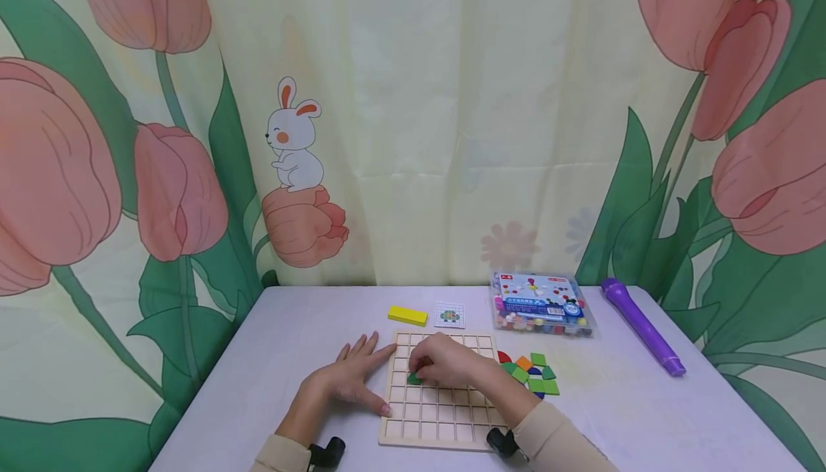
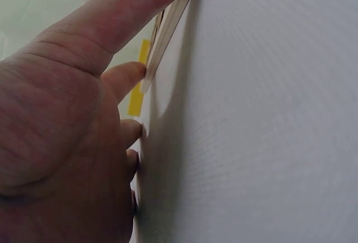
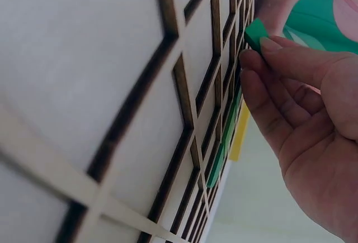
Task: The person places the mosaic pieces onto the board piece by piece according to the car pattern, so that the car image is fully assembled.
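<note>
Fingertips of the right hand (image 1: 445, 360) pinch a green piece (image 3: 257, 32) over the left half of the gridded board (image 1: 411, 430); the left hand (image 1: 350, 380), fingers spread, touches its left edge. Coloured pieces (image 1: 536, 385) lie right of the board; beyond it sit a yellow block (image 1: 407, 315) and patterned card (image 1: 449, 315).

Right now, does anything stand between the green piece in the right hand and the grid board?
Nothing visible does: the right hand pinches the green piece over the grid board, and the left hand rests aside at the board's left edge.
</note>
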`<state>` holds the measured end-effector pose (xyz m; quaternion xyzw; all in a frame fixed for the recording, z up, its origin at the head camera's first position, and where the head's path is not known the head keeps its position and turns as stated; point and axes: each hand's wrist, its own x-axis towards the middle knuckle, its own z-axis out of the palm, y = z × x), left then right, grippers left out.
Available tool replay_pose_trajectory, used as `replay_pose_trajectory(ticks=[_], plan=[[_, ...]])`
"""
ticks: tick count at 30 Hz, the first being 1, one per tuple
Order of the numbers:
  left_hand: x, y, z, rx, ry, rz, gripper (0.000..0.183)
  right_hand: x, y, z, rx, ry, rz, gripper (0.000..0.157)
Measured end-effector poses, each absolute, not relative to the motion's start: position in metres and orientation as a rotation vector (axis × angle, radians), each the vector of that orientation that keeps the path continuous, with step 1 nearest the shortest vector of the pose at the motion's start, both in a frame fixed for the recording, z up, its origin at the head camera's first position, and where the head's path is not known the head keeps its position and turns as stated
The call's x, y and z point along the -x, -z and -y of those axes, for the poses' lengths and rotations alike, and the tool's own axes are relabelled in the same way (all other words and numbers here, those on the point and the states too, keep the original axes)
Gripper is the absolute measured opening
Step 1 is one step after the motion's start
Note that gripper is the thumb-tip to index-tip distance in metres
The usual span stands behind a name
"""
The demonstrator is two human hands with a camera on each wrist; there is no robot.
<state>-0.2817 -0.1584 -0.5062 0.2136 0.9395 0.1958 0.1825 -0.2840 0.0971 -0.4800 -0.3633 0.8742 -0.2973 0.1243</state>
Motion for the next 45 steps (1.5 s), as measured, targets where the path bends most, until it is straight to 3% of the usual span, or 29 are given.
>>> replay_pose_trajectory(ticks=[13,31,45], plan=[[0.281,0.506,0.158,-0.61,-0.564,-2.652,0.118,0.282,0.481,-0.094,1.085,0.685,-2.616,0.012],[0.279,0.501,0.158,-0.636,-0.536,-2.669,0.117,0.275,0.478,-0.096,1.125,0.543,-2.695,0.025],[0.278,0.504,0.157,-0.621,-0.558,-2.669,0.117,0.26,0.455,-0.158,0.951,1.031,-2.797,0.033]])
